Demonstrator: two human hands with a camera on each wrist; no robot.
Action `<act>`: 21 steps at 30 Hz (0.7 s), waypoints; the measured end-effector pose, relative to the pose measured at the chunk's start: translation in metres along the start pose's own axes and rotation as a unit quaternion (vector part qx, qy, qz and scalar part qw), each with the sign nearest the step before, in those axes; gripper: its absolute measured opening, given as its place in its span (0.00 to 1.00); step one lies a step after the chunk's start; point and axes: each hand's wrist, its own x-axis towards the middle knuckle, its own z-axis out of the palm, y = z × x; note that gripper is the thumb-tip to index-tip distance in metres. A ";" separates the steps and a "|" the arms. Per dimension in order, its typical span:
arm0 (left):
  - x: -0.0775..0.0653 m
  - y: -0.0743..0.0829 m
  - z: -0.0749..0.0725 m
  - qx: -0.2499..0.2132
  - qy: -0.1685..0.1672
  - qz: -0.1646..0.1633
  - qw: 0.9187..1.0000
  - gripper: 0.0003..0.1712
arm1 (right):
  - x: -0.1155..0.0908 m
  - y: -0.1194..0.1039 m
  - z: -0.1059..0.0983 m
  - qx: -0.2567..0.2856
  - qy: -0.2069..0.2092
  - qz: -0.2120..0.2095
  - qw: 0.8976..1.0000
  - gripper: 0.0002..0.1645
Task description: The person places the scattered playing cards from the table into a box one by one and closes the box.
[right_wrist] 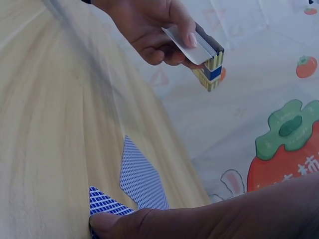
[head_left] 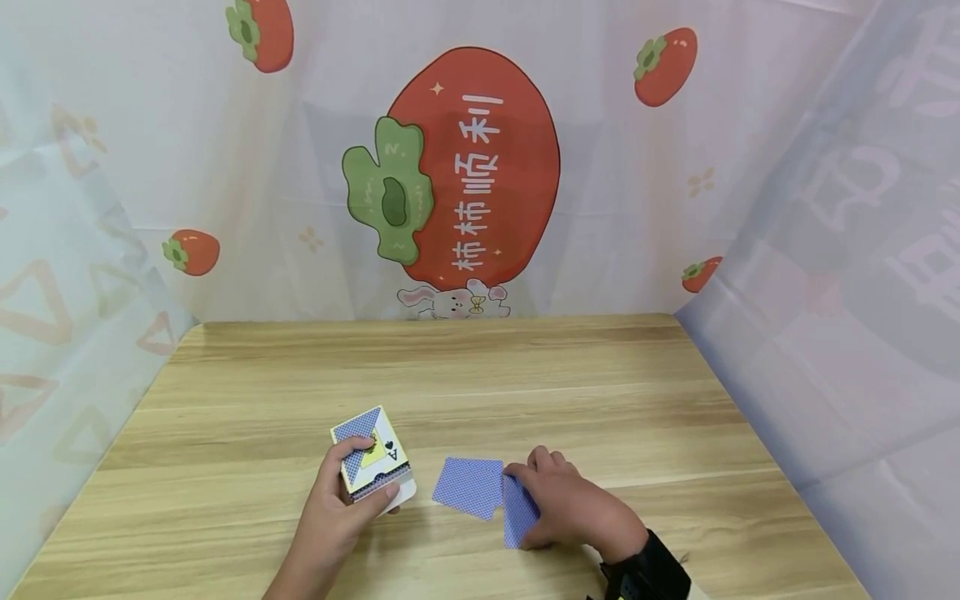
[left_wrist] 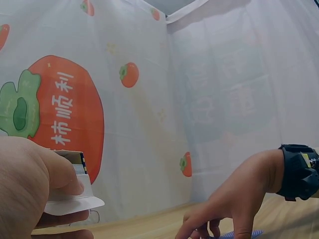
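On the table, right hand, fingers curled, grips card by its ends, loose cards just beside; left hand wraps raised box. Cards likely light, slippery, bendy: take edges.

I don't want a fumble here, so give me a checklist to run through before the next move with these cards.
1. Left hand has a grip on the box: ok, fingers and thumb hold it.
2. Box open: ok, its flap sticks out from the open end.
3. Right hand has hold of a card: ok, thumb and fingers are at its edges.
4. Backs up: ok, blue pattern shows on all visible cards.
5. All cards outside the box gathered: not ok, others lie beside the right hand.
6. Number of cards in the right hand: cannot tell.
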 end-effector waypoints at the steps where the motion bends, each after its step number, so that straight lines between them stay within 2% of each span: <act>1: 0.000 0.000 0.000 0.000 0.000 0.000 1.000 0.39 | 0.001 -0.002 0.001 -0.001 -0.002 -0.001 1.000 0.52; 6: 0.000 0.000 0.000 0.004 -0.001 -0.005 1.000 0.39 | 0.005 -0.012 0.007 -0.016 -0.007 -0.018 1.000 0.52; 12: 0.000 -0.001 0.000 0.005 -0.001 -0.002 1.000 0.39 | 0.010 -0.023 0.015 -0.051 0.014 -0.049 0.997 0.51; 21: -0.001 -0.002 0.000 0.002 -0.001 0.013 1.000 0.39 | 0.014 -0.035 0.018 -0.030 0.031 -0.074 0.996 0.50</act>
